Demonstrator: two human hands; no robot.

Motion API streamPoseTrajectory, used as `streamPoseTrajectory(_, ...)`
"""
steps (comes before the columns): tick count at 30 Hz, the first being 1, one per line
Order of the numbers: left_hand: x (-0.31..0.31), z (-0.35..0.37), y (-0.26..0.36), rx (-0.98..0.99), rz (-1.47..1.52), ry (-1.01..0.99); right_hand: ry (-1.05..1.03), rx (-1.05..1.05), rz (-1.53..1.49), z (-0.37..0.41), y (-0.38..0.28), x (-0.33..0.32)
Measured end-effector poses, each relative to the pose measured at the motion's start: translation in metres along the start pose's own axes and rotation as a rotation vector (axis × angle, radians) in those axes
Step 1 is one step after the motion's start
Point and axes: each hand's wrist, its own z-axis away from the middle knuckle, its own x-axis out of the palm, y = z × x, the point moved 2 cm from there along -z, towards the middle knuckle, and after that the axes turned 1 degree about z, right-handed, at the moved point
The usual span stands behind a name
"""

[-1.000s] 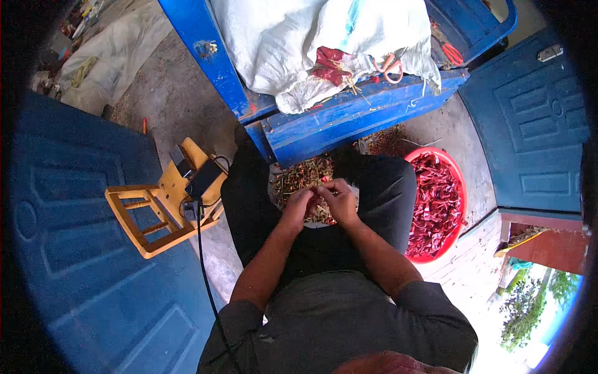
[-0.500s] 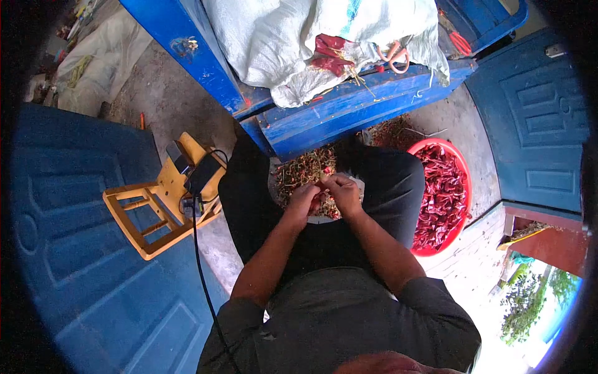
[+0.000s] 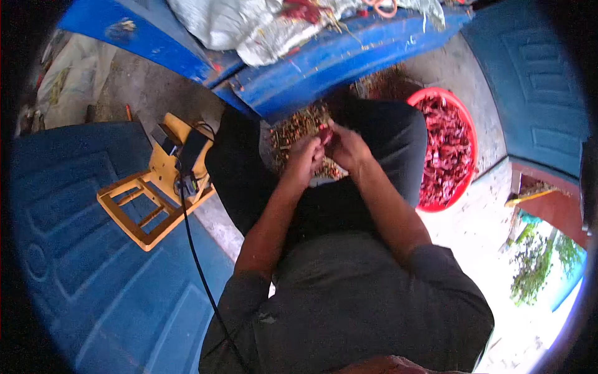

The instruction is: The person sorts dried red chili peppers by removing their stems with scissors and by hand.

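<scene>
Between my knees, my left hand (image 3: pixel 303 159) and my right hand (image 3: pixel 349 148) are closed together on a dark red dried chili pepper (image 3: pixel 325 134). The fingers of both hands hide part of the pepper, and the view is slightly blurred. Beneath them lies a heap of chili stems and bits (image 3: pixel 289 138), some with red pieces. To the right of my leg stands a round red basin (image 3: pixel 471 134), filled with dried red chilies (image 3: pixel 445 149).
A blue table (image 3: pixel 349 59) stands in front with a white woven sack (image 3: pixel 268 47) on it. At the left, a wooden folding chair (image 3: pixel 140 209) bears a black device with a cable (image 3: pixel 198 265). Blue door panels (image 3: pixel 75 237) flank both sides.
The camera view has tilted, so the table and basin sit higher in it. Both hands stay close together, and more of the dark red pepper shows between them.
</scene>
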Motion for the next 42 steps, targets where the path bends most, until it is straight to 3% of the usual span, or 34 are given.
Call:
streamPoseTrajectory(2, 0.002, 0.008, 0.009, 0.064, 0.126, -0.045, -0.012, 0.011, -0.311, -0.014, -0.011, -0.015)
streamPoseTrajectory(3, -0.007, 0.012, 0.008, 0.053, 0.124, -0.042, 0.172, -0.117, -0.240, -0.001, -0.028, -0.013)
streamPoseTrajectory(5, -0.030, 0.024, 0.014, 0.074, 0.156, 0.035, 0.180, -0.184, 0.146, -0.002, -0.045, -0.022)
streamPoseTrajectory(6, -0.034, 0.030, 0.014, 0.088, 0.191, 0.047, 0.182, -0.184, 0.142, -0.001, -0.046, -0.025)
streamPoseTrajectory(8, -0.035, 0.028, 0.011, 0.042, 0.137, 0.001, 0.214, -0.324, 0.640, 0.006, -0.045, -0.024)
streamPoseTrajectory(9, -0.036, 0.025, 0.010, 0.005, 0.083, -0.048, 0.209, -0.323, 0.640, 0.007, -0.040, -0.023)
streamPoseTrajectory(12, -0.027, 0.019, 0.009, 0.063, 0.145, -0.029, 0.072, -0.548, 1.108, 0.006, -0.021, -0.038)
streamPoseTrajectory(15, -0.022, 0.023, 0.017, 0.089, 0.167, -0.035, -0.091, -0.370, 0.952, 0.033, -0.019, -0.003)
streamPoseTrajectory(17, -0.032, 0.020, 0.006, 0.079, 0.139, -0.041, -0.168, -0.488, 1.049, 0.035, -0.009, 0.007)
streamPoseTrajectory(19, -0.034, 0.021, -0.005, 0.060, 0.128, -0.029, -0.274, -0.706, 1.367, 0.038, 0.000, 0.025)
streamPoseTrajectory(20, -0.030, 0.025, -0.004, 0.040, 0.118, -0.017, -0.334, -0.674, 1.288, 0.034, 0.007, 0.027)
streamPoseTrajectory(23, -0.012, 0.042, 0.012, -0.013, -0.030, 0.085, -0.299, -0.889, 1.451, 0.042, 0.008, 0.027)
streamPoseTrajectory(25, -0.003, 0.041, 0.011, 0.015, -0.059, 0.024, -0.258, -1.001, 1.483, 0.052, -0.002, 0.024)
streamPoseTrajectory(27, 0.005, 0.042, 0.011, 0.001, -0.045, -0.028, -0.160, -0.987, 1.475, 0.079, -0.025, 0.025)
streamPoseTrajectory(29, 0.003, 0.039, 0.011, 0.011, -0.018, -0.032, 0.026, -1.255, 1.384, 0.109, -0.057, 0.030)
streamPoseTrajectory(31, -0.011, 0.032, 0.004, 0.004, -0.026, 0.014, 0.416, -1.210, 1.270, 0.150, -0.096, 0.013)
streamPoseTrajectory(33, -0.018, 0.031, -0.001, -0.018, 0.005, 0.016, 0.788, -1.222, 1.344, 0.194, -0.140, -0.008)
streamPoseTrajectory(35, -0.023, 0.023, -0.004, -0.045, 0.038, -0.016, 0.883, -1.200, 1.453, 0.220, -0.173, -0.044)
streamPoseTrajectory(37, -0.023, 0.019, -0.005, -0.030, 0.053, -0.027, 1.137, -1.309, 1.665, 0.222, -0.192, -0.081)
streamPoseTrajectory(38, -0.020, 0.017, -0.005, -0.032, 0.052, -0.048, 1.099, -1.330, 1.677, 0.212, -0.194, -0.063)
streamPoseTrajectory(41, -0.013, 0.022, -0.005, -0.022, 0.037, -0.065, 0.638, -1.272, 1.347, 0.176, -0.181, -0.018)
streamPoseTrajectory(42, -0.012, 0.022, -0.001, -0.008, 0.019, -0.062, 0.562, -1.248, 1.379, 0.160, -0.177, 0.013)
